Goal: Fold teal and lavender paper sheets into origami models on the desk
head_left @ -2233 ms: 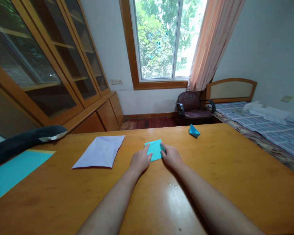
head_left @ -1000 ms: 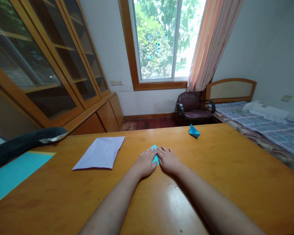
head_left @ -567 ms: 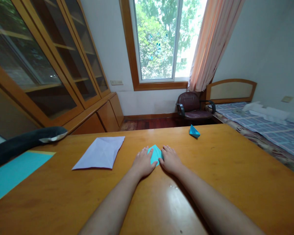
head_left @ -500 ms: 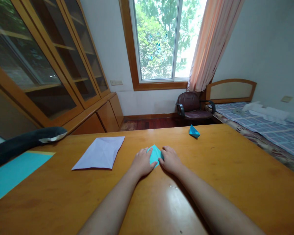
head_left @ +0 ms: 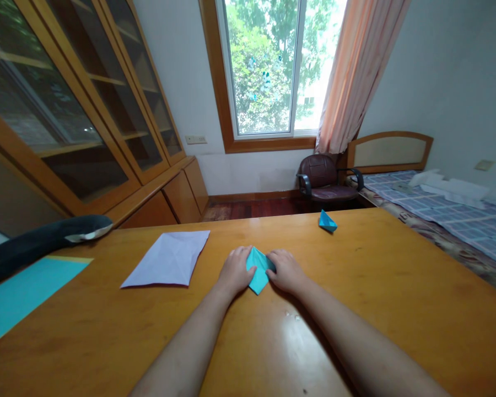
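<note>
A folded turquoise sheet of paper [head_left: 258, 278], with a point toward me, lies on the table between my two hands. My left hand [head_left: 236, 271] grips its left edge, the thumb on top and the fingers at the far side. On the opposite edge, my right hand [head_left: 286, 270] holds the paper between thumb and fingers. The fingertips under or behind the paper are partly hidden. To the left lies a creased pale lilac sheet [head_left: 167, 259]. A small folded blue paper piece [head_left: 327, 221] stands near the table's far edge.
The wooden table [head_left: 355, 309] fills the foreground. At its left are a turquoise sheet stack [head_left: 28, 292] and a dark, long plush-like object [head_left: 45, 237]. Beyond stand a glass-door cabinet [head_left: 107, 105], an armchair [head_left: 326, 179] and a bed [head_left: 446, 209].
The turquoise paper has opened up between the hands, its near point now showing closer to me. My left hand has moved slightly left; the right hand has barely shifted.
</note>
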`<state>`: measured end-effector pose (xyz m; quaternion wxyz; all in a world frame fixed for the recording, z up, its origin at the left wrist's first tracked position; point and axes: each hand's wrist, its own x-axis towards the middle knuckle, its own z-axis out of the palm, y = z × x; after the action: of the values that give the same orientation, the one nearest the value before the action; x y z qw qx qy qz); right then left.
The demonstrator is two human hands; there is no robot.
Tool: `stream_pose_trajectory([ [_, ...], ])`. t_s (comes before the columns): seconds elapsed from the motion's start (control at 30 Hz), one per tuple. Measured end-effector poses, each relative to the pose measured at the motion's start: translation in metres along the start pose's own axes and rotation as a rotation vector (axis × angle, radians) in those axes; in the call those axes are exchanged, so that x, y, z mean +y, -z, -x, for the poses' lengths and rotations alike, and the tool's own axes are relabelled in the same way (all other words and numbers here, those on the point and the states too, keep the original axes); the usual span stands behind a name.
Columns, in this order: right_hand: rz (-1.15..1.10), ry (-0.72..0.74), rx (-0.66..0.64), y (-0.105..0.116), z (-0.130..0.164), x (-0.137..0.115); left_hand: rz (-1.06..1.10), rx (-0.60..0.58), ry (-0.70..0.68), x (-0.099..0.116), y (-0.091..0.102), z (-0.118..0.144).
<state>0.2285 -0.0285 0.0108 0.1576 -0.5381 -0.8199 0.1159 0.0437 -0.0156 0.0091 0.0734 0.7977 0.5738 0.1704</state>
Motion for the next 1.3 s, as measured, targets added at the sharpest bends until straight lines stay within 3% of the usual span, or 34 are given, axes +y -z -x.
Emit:
stream_pose_trajectory([
  [0.13, 0.018, 0.023, 0.013, 0.002, 0.001, -0.002, -0.048, -0.059, -0.195, 0.007, -0.004, 0.002],
  [0.23, 0.063, 0.052, -0.020, 0.004, 0.002, -0.003, -0.029, -0.150, -0.263, 0.010, -0.011, 0.003],
  [0.53, 0.135, 0.050, -0.033, 0.003, 0.004, -0.010, -0.090, -0.211, -0.092, 0.015, -0.011, 0.000],
  [0.73, 0.212, -0.147, -0.017, 0.000, 0.002, -0.008, -0.169, -0.175, -0.055, 0.014, -0.017, 0.002],
  [0.9, 0.173, -0.218, -0.034, -0.003, -0.001, -0.004, -0.197, -0.168, -0.038, 0.015, -0.018, 0.005],
  [1.13, -0.003, -0.279, 0.032, -0.006, -0.003, 0.000, -0.136, -0.127, -0.002, 0.018, -0.017, 0.006],
  [1.3, -0.314, -0.239, 0.164, -0.016, -0.007, 0.011, 0.099, 0.049, 0.055, 0.011, -0.015, 0.001],
])
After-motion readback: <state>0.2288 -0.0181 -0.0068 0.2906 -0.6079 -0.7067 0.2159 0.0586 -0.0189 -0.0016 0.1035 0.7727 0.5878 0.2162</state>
